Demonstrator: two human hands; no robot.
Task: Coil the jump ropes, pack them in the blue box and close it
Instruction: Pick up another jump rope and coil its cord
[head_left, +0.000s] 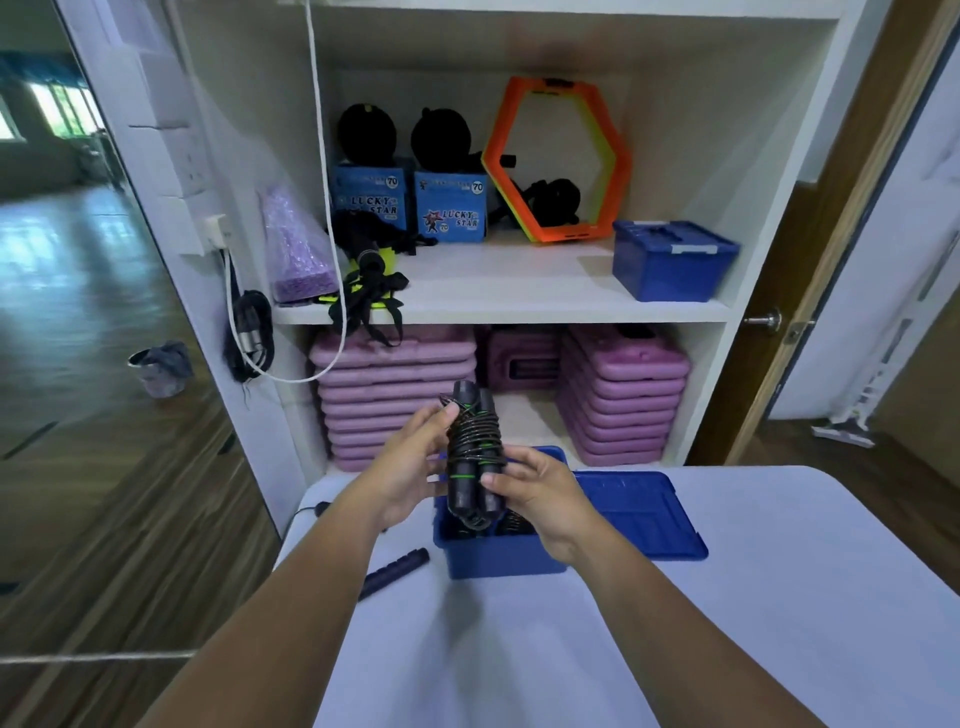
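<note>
Both hands hold a black jump rope (474, 447) upright above the open blue box (493, 558). Its two handles, ringed with green bands, stand side by side with the thin cord coiled tightly around them. My left hand (410, 462) grips the bundle from the left near its top. My right hand (535, 488) grips the lower part from the right. Dark coiled rope shows inside the box under the bundle. The blue lid (641, 512) lies flat on the table to the right of the box. A dark purple handle (396, 571) lies on the table left of the box.
The white table (519, 649) stands against a white shelf unit. A second, closed blue box (670, 262) sits on the shelf with orange hexagon rings (558, 161), two Lucky Star cartons and black straps. Purple cases are stacked below. A mirror is at the left, a door at the right.
</note>
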